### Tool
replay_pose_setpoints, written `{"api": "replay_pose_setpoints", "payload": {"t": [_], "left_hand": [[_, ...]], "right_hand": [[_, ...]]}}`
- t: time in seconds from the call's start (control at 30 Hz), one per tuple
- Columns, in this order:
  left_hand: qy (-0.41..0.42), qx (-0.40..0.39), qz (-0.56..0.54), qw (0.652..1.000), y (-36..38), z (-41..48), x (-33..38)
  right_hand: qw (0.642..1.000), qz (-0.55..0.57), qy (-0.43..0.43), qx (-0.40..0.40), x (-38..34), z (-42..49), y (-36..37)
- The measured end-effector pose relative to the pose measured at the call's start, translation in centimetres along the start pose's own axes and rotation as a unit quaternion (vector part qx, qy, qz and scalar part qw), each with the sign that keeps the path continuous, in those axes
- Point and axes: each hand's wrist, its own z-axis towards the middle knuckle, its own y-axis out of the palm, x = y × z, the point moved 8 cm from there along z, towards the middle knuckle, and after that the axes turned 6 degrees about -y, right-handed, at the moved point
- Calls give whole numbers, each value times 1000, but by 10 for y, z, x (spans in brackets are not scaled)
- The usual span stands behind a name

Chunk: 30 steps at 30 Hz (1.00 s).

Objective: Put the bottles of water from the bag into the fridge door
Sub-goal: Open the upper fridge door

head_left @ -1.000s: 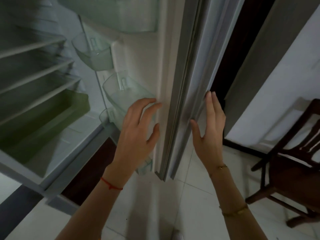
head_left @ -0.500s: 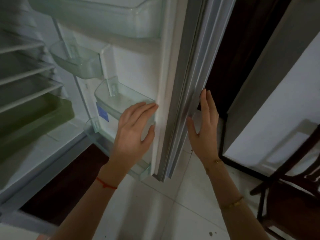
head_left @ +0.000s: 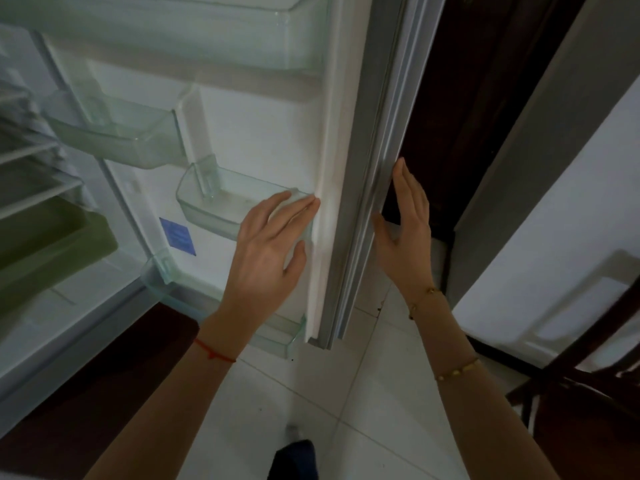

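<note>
Fridge door [head_left: 346, 168] is open, edge-on between both hands. Left hand [head_left: 268, 252] lies flat by a door bin [head_left: 211, 206], fingers straight. Right hand [head_left: 405, 233] is flat on the outside, holding nothing.

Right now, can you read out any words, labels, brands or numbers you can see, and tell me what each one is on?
The blue sticker on the inner wall of the fridge door: any print on it is too blurred to read.
Nothing else: no words, brands or numbers show on the clear door shelves or anywhere else in view.
</note>
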Motion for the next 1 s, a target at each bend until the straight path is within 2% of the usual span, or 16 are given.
{"api": "replay_pose_setpoints", "payload": {"t": [0.5, 0.77, 1.0], "left_hand": [[-5, 74, 115, 991, 67, 70, -1], [13, 100, 118, 988, 104, 105, -11], [-8, 98, 131, 987, 136, 134, -21]], "right_hand": [[1000, 9, 12, 8, 92, 75, 37], [1000, 21, -8, 6, 137, 121, 62], [999, 47, -23, 0, 165, 158, 85]]}}
